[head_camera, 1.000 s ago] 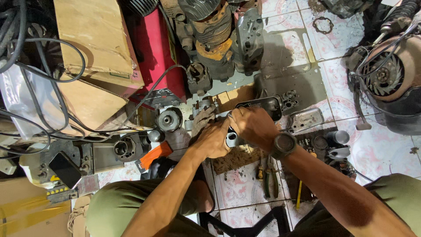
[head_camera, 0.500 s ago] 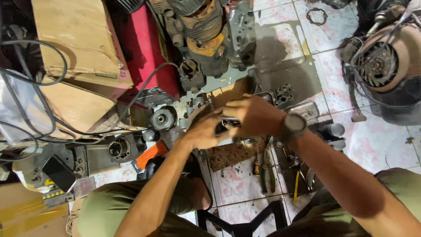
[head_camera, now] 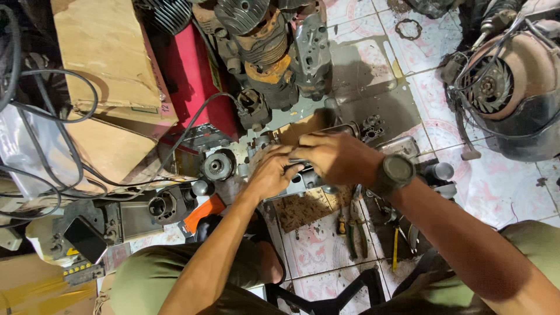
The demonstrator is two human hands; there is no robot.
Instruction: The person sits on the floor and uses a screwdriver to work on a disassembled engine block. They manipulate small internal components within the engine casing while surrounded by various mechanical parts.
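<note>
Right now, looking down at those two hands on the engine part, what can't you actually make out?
- Head view: the grey engine part is mostly covered by the left hand and right hand; its shape is unclear.
- What the fingers pinch between them is hidden.
- The round fan housing is cut off by the right edge.
- The pliers on the floor are too small to detail.

Both hands hide the grey engine part point(head_camera: 303, 178).
</note>
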